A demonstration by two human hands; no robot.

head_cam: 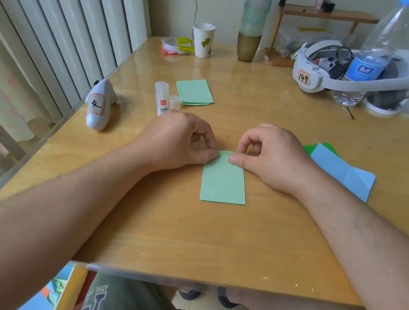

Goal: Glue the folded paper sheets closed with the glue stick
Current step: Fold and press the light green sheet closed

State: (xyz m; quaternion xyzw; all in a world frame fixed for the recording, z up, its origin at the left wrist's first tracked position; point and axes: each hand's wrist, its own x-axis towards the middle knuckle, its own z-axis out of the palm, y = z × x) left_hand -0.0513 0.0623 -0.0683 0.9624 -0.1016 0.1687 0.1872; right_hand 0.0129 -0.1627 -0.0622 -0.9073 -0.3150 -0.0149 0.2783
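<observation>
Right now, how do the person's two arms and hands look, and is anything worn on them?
Both forearms are bare, with no sleeves in view. The left hand and the right hand show no gloves, rings, watch or bracelet, and no markings. Fingernails are short and unpainted.

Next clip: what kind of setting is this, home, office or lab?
Most likely a home room, with crafts done at a wooden table. Vertical blinds, a paper cup, a water bottle and a small wooden shelf of odds and ends suggest a lived-in space.
</observation>
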